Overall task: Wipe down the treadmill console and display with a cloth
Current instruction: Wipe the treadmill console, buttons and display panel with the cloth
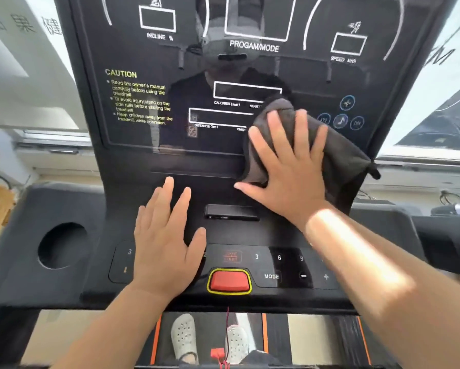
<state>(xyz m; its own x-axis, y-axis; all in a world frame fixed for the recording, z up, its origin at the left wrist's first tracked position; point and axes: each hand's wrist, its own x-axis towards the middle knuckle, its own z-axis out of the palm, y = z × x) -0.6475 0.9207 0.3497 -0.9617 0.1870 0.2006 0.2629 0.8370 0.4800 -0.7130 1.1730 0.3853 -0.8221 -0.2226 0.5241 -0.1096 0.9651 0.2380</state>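
Right forearm (370,275), sunlit and closest to the lens, leads up to the right hand (290,166). This hand lies flat, fingers straight and spread, on a dark grey cloth (340,153). Nothing is pinched; the palm presses the fabric against the lower right of the glossy display (170,62). A spread hand of this kind loads a broad patch evenly, which suits a smooth panel.

The cloth is bunched. It covers the right ends of the two lower readout windows, and its loose tail hangs toward the panel's right edge, just below the round blue buttons (340,115).

The left hand (165,235) is likewise flat and holds nothing. It rests on the console (63,203) below the display, with its heel over part of the left keypad (122,259), probably as a brace while the other arm pushes. The red stop button (229,280) sits just beside that wrist, and its cord (227,328) drops toward the pale shoes (183,339) on the belt.

Judged from the cloth's position, the wipe is at the display's lower part. The console ledge, right keypad (279,267) and cup holder (62,245) lie outside its reach, and whether they are already clean cannot be told.
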